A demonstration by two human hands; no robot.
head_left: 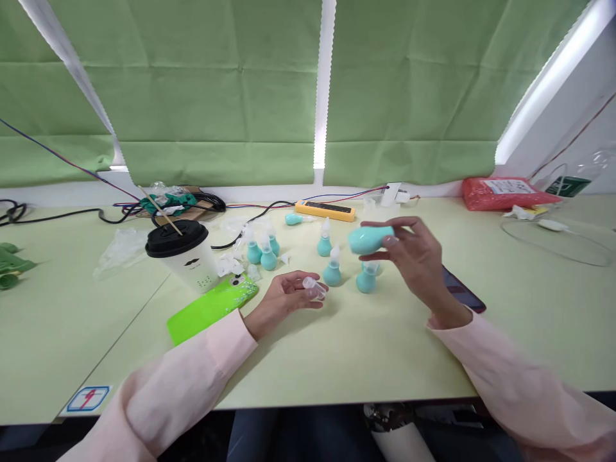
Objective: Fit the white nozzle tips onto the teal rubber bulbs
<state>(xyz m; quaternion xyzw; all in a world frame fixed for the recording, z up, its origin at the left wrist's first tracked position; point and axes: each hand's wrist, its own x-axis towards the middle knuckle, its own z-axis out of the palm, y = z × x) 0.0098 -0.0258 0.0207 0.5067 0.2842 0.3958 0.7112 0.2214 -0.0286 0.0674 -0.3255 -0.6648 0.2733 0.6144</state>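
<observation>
My left hand (289, 296) holds a small clear plastic tube piece (314, 289) between thumb and fingers, low over the table. Raised to the right, my right hand (414, 256) grips a turquoise rubber bulb (370, 240) lying sideways in the fingers. Beneath and behind it stand several turquoise bulbs with clear tips, among them one bulb (332, 274) between my hands and another bulb (366, 281) under the right hand. A further group of bulbs (268, 258) stands left of centre. One bulb with a tip (293, 219) lies on its side at the back.
A white cup with a black lid (192, 263) stands at left beside a lime-green phone case (206, 313). A dark phone (462, 292) lies by my right wrist. At the back are a yellow power strip (325, 210), cables and a red package (505, 192).
</observation>
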